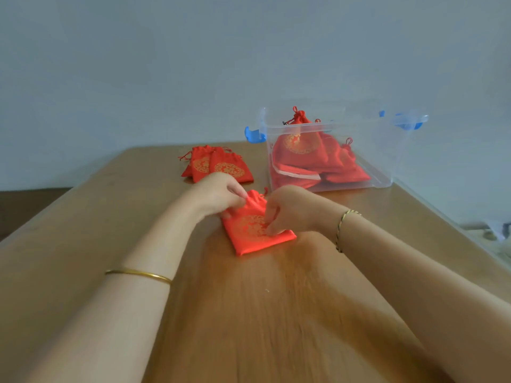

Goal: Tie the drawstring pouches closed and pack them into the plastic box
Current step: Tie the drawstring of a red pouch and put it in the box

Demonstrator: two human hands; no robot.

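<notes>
The pouch (249,239), red satin with a gold round emblem, lies flat on the table (249,322) at the centre of the frame. Its long axis runs almost straight up the frame, leaning slightly to the left at the top. The gathered mouth points toward the top of the frame and the square bottom edge toward the lower edge.

Both hands are on it, close together but not touching each other. The left hand (218,196) comes in from the lower left and pinches the gathered neck at the pouch's top, with its thumb down at the pouch's left edge. The right hand (287,211) comes in from the lower right. Its curled fingers and thumb close on the cloth at the right side, over the emblem. Blur hides whether it also holds a cord.

Just above the left hand, a pile (218,165) of the same red pouches lies flat on the table, with their mouths toward the top of the frame.

To the upper right of the hands stands the clear box (387,161), which has blue latches. Packed pouches (304,153) lie inside it, and one leans upright with its tied neck above the rim.

A gold bangle (138,273) sits on the left forearm and a twisted bracelet (341,228) on the right wrist.
</notes>
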